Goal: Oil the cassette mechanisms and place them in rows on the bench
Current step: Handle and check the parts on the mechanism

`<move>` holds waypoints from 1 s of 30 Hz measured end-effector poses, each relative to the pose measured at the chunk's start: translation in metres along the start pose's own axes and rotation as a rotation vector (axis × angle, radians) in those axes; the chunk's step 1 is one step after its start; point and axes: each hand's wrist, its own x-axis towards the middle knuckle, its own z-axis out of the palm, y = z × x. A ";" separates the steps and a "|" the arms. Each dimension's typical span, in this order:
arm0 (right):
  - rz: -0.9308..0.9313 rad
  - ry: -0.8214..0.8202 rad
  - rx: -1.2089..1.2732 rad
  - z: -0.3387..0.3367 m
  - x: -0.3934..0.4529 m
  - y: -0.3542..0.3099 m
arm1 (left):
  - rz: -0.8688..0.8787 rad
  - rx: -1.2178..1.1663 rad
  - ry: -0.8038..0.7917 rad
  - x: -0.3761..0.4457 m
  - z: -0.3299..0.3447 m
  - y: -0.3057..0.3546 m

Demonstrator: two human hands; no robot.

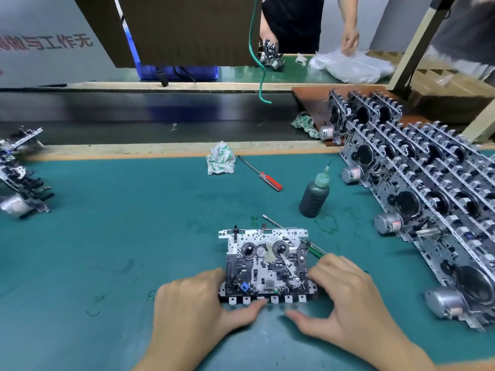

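Observation:
A cassette mechanism (266, 266) lies flat on the green bench mat (107, 236), face up, with its two reel hubs at the far side. My left hand (198, 306) grips its near left corner, thumb under the front edge. My right hand (345, 295) holds its near right side, thumb by the front edge. A dark oil bottle (314, 195) with a green needle tip stands upright beyond and right of the mechanism. Rows of mechanisms (428, 188) with silver motors lean against each other along the right.
A red-handled screwdriver (261, 174) and a crumpled rag (221, 158) lie at the far edge. A green-handled screwdriver (313, 246) lies behind the mechanism. More mechanisms (21, 172) are piled at the left. Another person's hand (349, 40) touches a plastic bag beyond the black conveyor (160, 113).

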 end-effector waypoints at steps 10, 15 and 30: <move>0.041 0.033 -0.092 0.000 -0.001 -0.004 | 0.213 -0.093 -0.104 0.000 -0.006 -0.016; -0.003 0.040 -0.090 -0.001 -0.001 -0.001 | 0.282 -0.073 -0.071 -0.001 -0.007 -0.018; -0.069 0.020 -0.022 -0.004 0.001 -0.002 | 0.261 -0.061 -0.074 0.001 -0.008 -0.021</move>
